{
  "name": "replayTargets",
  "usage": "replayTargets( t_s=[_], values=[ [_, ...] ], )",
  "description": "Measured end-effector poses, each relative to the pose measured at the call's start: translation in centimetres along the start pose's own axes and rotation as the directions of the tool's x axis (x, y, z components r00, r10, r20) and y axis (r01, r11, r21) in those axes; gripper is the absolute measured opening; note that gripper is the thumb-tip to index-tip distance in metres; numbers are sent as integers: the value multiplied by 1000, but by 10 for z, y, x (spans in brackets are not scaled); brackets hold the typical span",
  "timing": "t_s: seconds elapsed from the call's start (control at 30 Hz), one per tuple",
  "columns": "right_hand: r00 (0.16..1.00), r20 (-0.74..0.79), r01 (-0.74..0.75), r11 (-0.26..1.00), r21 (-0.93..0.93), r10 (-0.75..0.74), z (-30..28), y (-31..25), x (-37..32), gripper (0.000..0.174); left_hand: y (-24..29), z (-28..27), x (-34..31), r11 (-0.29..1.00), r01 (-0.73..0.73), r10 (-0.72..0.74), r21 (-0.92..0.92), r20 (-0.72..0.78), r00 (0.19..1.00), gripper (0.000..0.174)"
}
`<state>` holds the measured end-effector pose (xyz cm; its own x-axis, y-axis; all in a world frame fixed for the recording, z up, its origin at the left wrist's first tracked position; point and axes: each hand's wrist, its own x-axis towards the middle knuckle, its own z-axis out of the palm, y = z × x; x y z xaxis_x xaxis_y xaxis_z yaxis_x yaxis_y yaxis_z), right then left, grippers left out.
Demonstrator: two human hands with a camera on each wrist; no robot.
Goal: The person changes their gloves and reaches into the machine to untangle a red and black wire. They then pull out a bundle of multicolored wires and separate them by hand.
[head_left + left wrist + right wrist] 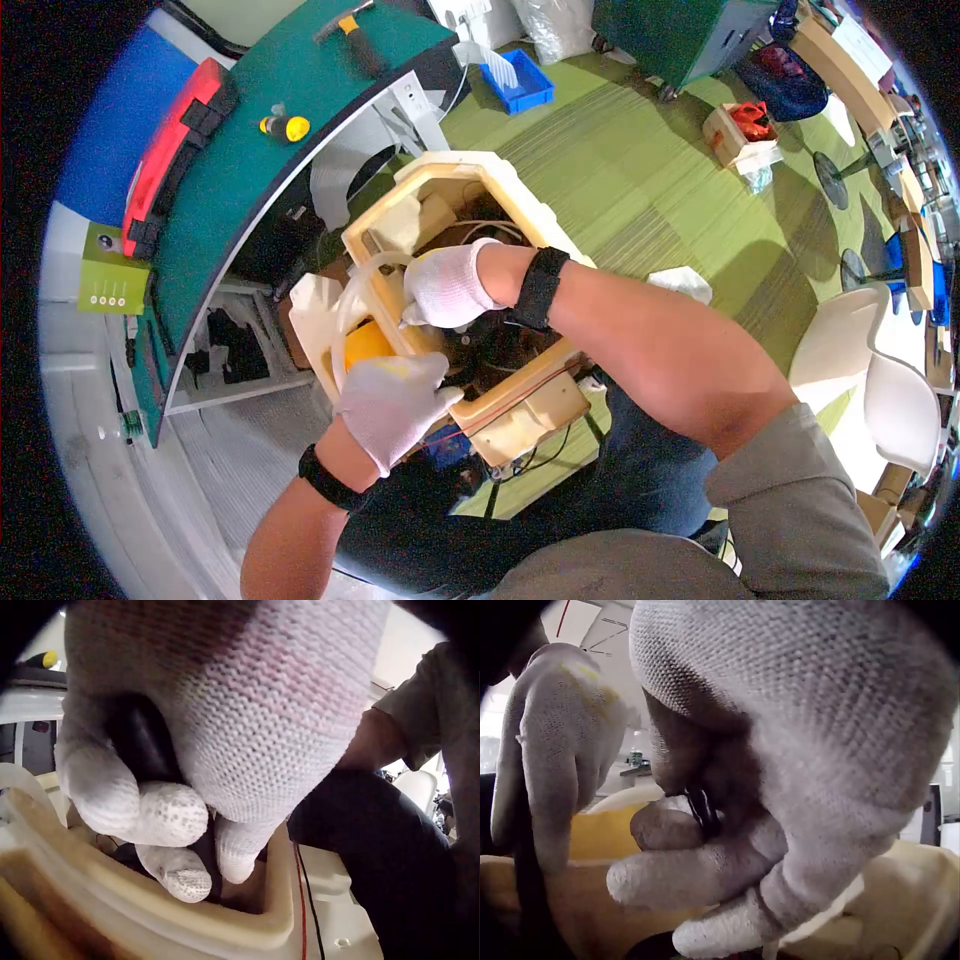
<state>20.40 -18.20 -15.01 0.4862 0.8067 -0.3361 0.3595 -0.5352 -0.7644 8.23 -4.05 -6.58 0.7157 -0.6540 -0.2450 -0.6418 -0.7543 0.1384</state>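
Note:
A cream plastic housing [545, 235] with a deep opening stands before me, wires and dark parts inside. My left hand [390, 405], in a white knit glove, is at the near left rim. Its fingers curl round a smooth black handle [142, 739] that reaches down at the opening; the tool's lower end is hidden. My gloved right hand [450, 285] is over the opening, bent downward. Between its curled fingers it holds a thin, shiny black piece [701, 810], mostly covered, and I cannot tell its kind. A pale hose [350, 310] loops beside both hands, near a yellow-orange part [368, 342].
A green-topped table [235, 190] at left bears a hammer [352, 35], a yellow-and-black tool [290, 127] and a red case [175, 150]. A red wire [303, 900] runs along the housing's near side. Beyond are a blue bin [520, 85] and a white chair [840, 340].

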Motion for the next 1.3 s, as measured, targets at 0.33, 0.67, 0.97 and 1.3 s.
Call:
replayTargets(
  t_s=[0.33, 0.67, 0.97, 1.3],
  values=[
    [996, -22, 84, 979, -187, -90, -18, -20, -13, 34, -13, 24, -16, 990, -36, 73, 138, -278, 958, 29],
    [991, -89, 82, 980, -182, -100, -14, -18, -23, 26, -1, 11, -22, 786, 455, -614, -418, -446, 651, 32],
    [980, -145, 120, 985, -127, -138, -18, -13, -20, 26, -10, 4, -51, 802, 359, -592, -477, -556, 583, 30],
    [929, -367, 104, 981, 166, -36, -56, -29, -38, 25, 59, -21, 4, 981, 39, -114, -189, -404, 907, 24]
  ],
)
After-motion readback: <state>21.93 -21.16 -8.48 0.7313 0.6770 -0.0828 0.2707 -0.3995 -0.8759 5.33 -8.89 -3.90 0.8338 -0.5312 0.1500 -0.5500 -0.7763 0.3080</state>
